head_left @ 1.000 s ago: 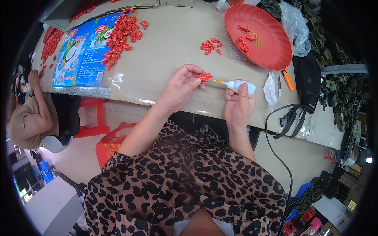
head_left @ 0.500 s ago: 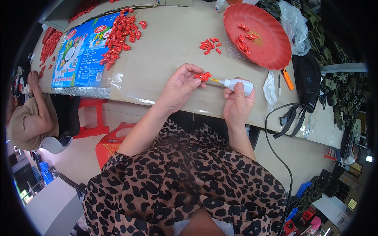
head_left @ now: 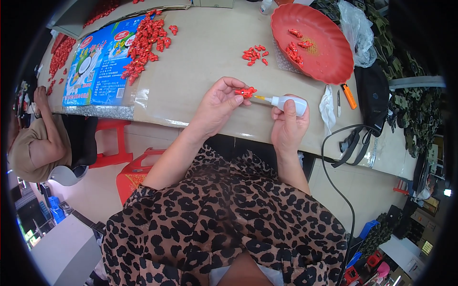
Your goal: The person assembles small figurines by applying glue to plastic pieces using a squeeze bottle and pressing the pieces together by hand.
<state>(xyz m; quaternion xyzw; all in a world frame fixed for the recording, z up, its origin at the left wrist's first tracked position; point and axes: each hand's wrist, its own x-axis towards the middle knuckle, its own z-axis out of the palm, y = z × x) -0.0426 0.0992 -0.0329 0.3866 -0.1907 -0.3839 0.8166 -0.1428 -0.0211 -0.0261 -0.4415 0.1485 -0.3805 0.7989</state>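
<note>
Tan tabletop (head_left: 200, 52), left hand (head_left: 220, 101) pinching red figurine (head_left: 246, 92) at its fingertips (head_left: 238, 99), right hand (head_left: 289, 126) clasping white bottle (head_left: 299, 106), nozzle (head_left: 262, 98) beside figurine.

workshop: table (head_left: 205, 43), heaps of red figurines (head_left: 141, 46)

The view comes from the left one of two fisheye cameras on the person's head, facing steeply down and forward, upright and close. The fingers (head_left: 229, 83) of the left hand (head_left: 217, 106) and right hand (head_left: 289, 129) lie a little above mid-frame; beyond them the worktable (head_left: 205, 45) stretches to the upper edge, and below them the leopard-print top (head_left: 224, 214) fills the near foreground. Well out from the fingers, straight edges bow and the picture darkens toward its rim.
</note>
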